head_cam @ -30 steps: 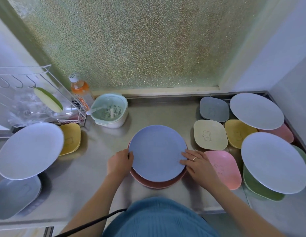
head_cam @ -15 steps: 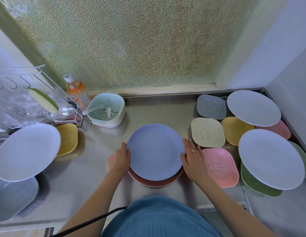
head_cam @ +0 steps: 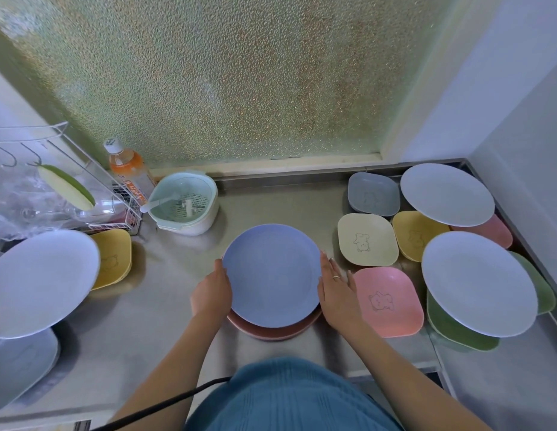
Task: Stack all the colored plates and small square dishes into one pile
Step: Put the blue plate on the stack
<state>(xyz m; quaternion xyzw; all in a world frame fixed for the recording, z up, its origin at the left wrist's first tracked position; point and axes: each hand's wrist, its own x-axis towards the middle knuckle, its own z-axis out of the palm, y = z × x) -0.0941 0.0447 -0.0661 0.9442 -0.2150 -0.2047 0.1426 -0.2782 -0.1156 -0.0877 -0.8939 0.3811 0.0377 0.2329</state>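
Observation:
A blue round plate [head_cam: 271,275] lies on top of a reddish-brown plate [head_cam: 274,329] in the middle of the steel counter. My left hand [head_cam: 210,290] presses against the pile's left rim, my right hand [head_cam: 334,290] against its right rim, fingers straight. To the right lie square dishes: pink [head_cam: 392,301], cream [head_cam: 365,239], yellow [head_cam: 417,234], grey [head_cam: 372,194]. Two pale round plates [head_cam: 446,194] [head_cam: 479,283] rest over pink and green dishes [head_cam: 457,331]. At the left sit a pale plate [head_cam: 38,281], a yellow dish [head_cam: 114,258] and a grey dish [head_cam: 19,365].
A mint strainer bowl [head_cam: 185,203] with a spoon stands behind the pile, beside an orange drink bottle [head_cam: 128,169]. A wire rack [head_cam: 53,188] holds a bag at the far left. A frosted window runs along the back; a white wall closes the right side.
Both hands slid forward along the sides of the blue plate. My right hand turned from lying flat at the rim to standing edge-on against it.

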